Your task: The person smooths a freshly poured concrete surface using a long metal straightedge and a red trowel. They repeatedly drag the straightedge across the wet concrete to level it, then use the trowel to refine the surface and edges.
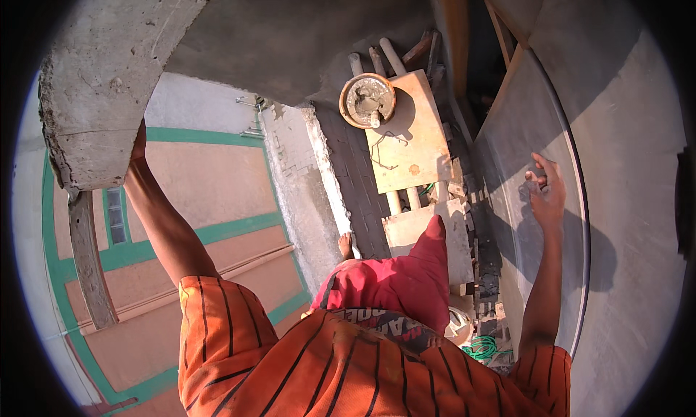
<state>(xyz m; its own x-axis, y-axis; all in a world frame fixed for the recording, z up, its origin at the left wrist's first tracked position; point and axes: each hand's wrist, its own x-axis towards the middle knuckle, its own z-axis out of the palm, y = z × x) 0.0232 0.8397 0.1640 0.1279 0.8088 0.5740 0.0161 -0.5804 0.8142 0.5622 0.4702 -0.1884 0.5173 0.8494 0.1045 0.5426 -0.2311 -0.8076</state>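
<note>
My left hand (pixel 138 143) is raised to a rough concrete beam (pixel 116 76) at the upper left. Its fingers are hidden behind the beam's edge, so their grip cannot be seen. On the other side, my right hand (pixel 549 192) is held up near a smooth grey plastered wall (pixel 522 127), where its shadow falls. The fingers of that hand are loosely bent and apart, with nothing visible in them. In front of me a round bowl of wet grey mortar (pixel 368 98) stands on a wooden board (pixel 409 138). A short handle (pixel 375 118) sticks out over its rim.
Wooden poles (pixel 392 57) carry the board, and a bent wire (pixel 384 152) lies on it. A second board (pixel 453 236) is nearer. My bare foot (pixel 346 246) rests by a wall ledge (pixel 326 174). Below lie bricks and green rope (pixel 483 348). A wooden post (pixel 93 265) stands under the beam.
</note>
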